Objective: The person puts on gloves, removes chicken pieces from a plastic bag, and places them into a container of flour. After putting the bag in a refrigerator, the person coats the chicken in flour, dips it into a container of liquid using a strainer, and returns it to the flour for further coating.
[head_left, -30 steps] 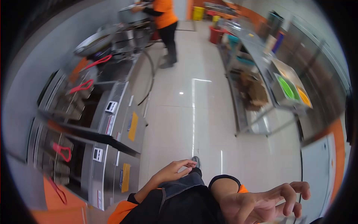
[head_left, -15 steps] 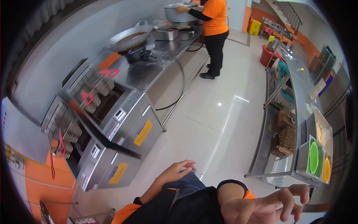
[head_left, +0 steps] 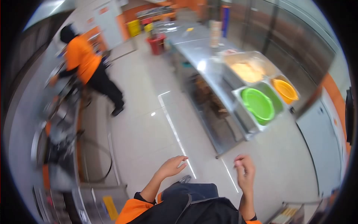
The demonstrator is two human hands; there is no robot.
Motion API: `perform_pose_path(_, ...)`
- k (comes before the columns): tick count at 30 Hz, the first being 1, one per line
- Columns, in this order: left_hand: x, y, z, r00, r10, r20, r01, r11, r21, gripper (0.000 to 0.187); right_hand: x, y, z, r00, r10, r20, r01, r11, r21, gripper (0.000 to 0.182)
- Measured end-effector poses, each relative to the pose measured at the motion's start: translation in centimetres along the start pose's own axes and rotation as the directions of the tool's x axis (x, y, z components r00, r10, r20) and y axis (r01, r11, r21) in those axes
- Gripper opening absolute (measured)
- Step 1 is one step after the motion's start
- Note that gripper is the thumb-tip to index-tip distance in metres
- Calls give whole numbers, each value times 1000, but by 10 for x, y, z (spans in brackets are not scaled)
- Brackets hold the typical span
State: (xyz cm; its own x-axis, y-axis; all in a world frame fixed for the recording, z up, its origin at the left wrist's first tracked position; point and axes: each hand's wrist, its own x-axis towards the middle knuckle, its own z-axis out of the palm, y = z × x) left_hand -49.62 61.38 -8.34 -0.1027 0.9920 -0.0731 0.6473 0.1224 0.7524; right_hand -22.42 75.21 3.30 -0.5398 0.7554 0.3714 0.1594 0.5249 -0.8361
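Note:
My left hand [head_left: 172,167] is held out over the white tiled floor [head_left: 149,138], palm down, fingers apart and holding nothing. To its right, my right hand [head_left: 245,172] is raised with curled fingers; whether anything small lies between them cannot be made out. Nearest to my right hand is the steel table [head_left: 205,63] with metal trays at its near end. One tray [head_left: 238,93] holds a green basket [head_left: 258,106]. Beside it are an orange basket [head_left: 285,91] and a tray with pale yellow food [head_left: 249,71]. Neither hand touches them.
At the left, a co-worker in an orange shirt [head_left: 80,59] stands at the stove counter [head_left: 76,142]. A hose hangs below it. A red bin [head_left: 156,44] and a yellow bin [head_left: 133,28] stand at the back. A grey door [head_left: 322,145] is at the right.
The view has swung right, bringing the table and baskets nearer the middle. My right hand has moved left, its fingers more curled. The co-worker's pot is no longer clearly in view.

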Motion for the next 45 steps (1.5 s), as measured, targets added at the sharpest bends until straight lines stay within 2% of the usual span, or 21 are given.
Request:
perform_pose_path(2,70,27,4,986,84,146,-101,988,113,26,-48,90,-31,927,371,49,-346,901,-263,5)
perform_pose_path(4,135,51,29,910,246,333,-259,966,-6,25,-132,180,-44,893,382,-238,-450,729,-515,9)
perform_pose_path(6,195,81,71,779,320,539,-279,947,-159,26,-230,255,-50,461,794,-396,-867,308,-393,24)
perform_pose_path(7,221,102,98,688,320,651,-225,947,-228,26,-265,270,-59,158,937,-311,-970,88,-228,26)
perform_pose_path(8,249,128,128,583,325,744,-163,945,-285,26,-291,296,-67,37,955,-296,-984,-16,-175,27)
perform_pose_path(11,309,207,236,553,569,609,-224,806,-548,31,-340,353,-89,-195,939,-283,-975,-215,-45,31)
perform_pose_path(14,365,290,329,410,608,680,-334,794,-508,33,-347,414,-138,-311,908,-280,-950,-303,74,34)
perform_pose_path(17,414,366,363,282,649,707,-298,759,-579,34,-347,478,-216,-396,861,-319,-917,-354,183,38)
perform_pose_path(18,435,382,369,205,630,749,-269,772,-576,35,-345,506,-248,-411,843,-346,-910,-361,202,39)
perform_pose_path(21,505,396,386,260,526,810,-182,851,-493,37,-328,621,-374,-396,744,-539,-918,-337,209,43)
perform_pose_path(22,529,394,392,353,541,763,-283,839,-465,38,-318,670,-422,-367,686,-628,-929,-307,208,44)
perform_pose_path(23,552,393,397,440,525,729,-299,851,-432,38,-304,727,-467,-311,621,-719,-950,-227,215,45)
perform_pose_path(24,577,393,403,522,508,685,-317,861,-397,38,-243,719,-530,-88,709,-699,-938,-296,-182,35)
perform_pose_path(26,632,406,410,658,410,631,-231,908,-349,39,-144,740,-617,-94,739,-667,-987,16,157,32)
perform_pose_path(29,708,434,436,760,352,547,-200,927,-318,39,-31,772,-690,15,864,-502,-954,163,251,36)
perform_pose_path(31,760,455,460,743,380,552,-232,919,-320,40,-18,859,-707,299,816,-495,-885,431,176,44)
perform_pose_path(32,787,467,470,731,422,536,-268,900,-343,40,19,838,-705,219,882,-418,-897,350,271,53)
perform_pose_path(34,829,488,491,721,458,521,-308,884,-351,40,54,855,-693,346,869,-354,-890,423,169,56)
perform_pose_path(37,878,515,496,761,480,436,-288,853,-436,39,88,883,-696,329,929,-172,-944,328,-36,51)
perform_pose_path(41,943,519,500,879,303,369,-96,869,-485,38,135,947,-758,210,971,-111,-946,173,-274,44)
perform_pose_path(45,1025,514,501,983,91,156,13,827,-562,35,216,1038,-849,149,975,-166,-891,60,-449,39)
